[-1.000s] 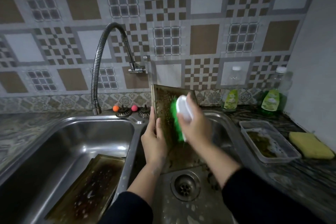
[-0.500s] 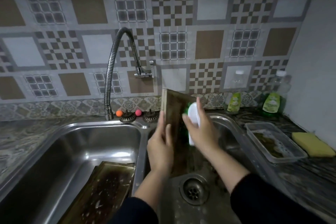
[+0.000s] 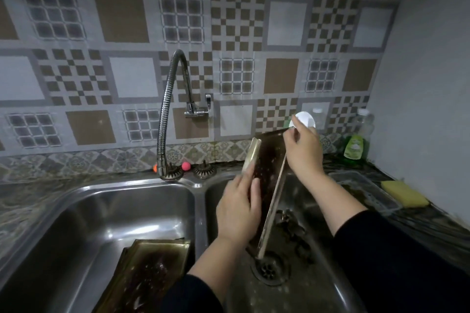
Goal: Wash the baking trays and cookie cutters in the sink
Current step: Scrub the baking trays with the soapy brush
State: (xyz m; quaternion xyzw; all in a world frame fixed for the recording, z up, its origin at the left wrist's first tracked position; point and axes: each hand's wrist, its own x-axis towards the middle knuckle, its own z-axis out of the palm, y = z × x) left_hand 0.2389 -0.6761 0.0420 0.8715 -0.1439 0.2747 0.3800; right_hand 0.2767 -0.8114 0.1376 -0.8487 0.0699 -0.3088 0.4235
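1. Your left hand (image 3: 237, 207) grips the baking tray (image 3: 269, 180) by its left edge, standing it up in the right sink (image 3: 328, 290) near the drain, so dirty water can run off.
2. Your right hand (image 3: 304, 146) holds the white brush (image 3: 305, 118) at the tray's far top edge.
3. The bristles are hidden.
4. Another tray (image 3: 150, 274) leans in the left sink, partly cut off by your sleeve.
5. Dark shapes right of the tray may be cookie cutters (image 3: 292, 226); it is too dark to tell.

Along the wall in front of me runs a backsplash (image 3: 234, 33) of grey, white and brown patterned tiles. A clear bottle of green dish soap (image 3: 354, 143) stands on the marbled tabletop (image 3: 23, 201) at the far right corner. Nearer me on that side lies a yellow sponge (image 3: 404, 194), just beside a clear plastic container (image 3: 368, 185). Behind the divider between the basins sit two small balls, one orange (image 3: 155, 167) and one pink (image 3: 186, 165).
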